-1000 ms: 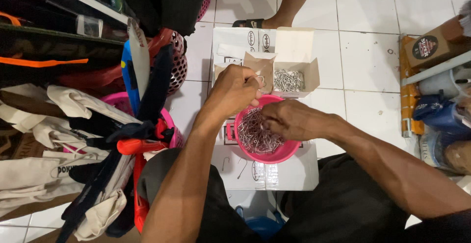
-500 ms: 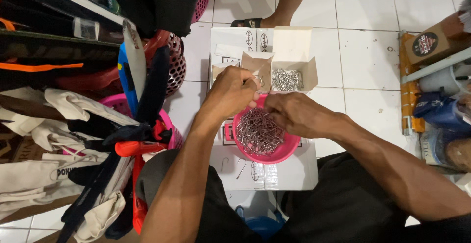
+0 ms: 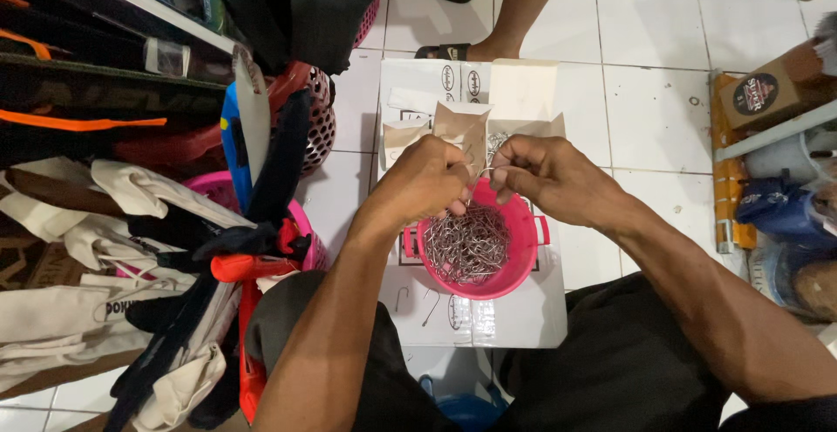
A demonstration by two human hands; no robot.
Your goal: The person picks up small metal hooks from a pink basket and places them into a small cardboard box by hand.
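Clearly far from finished, I pinch one wire hook (image 3: 485, 163) between my closed left hand (image 3: 427, 181) and right hand (image 3: 549, 177), above the heaped pink tub (image 3: 523, 231) at the white box's (image 3: 514, 319) middle.

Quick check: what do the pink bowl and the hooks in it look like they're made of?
Pink bowl: likely moulded plastic, going by its uniform glossy colour and small side handles. Hooks: apparently thin bent steel wire, silver-grey with glints, tangled in a pile.

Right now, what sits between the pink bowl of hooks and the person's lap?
In the head view, bare white box top with two loose metal hooks lies between the pink bowl and the lap.
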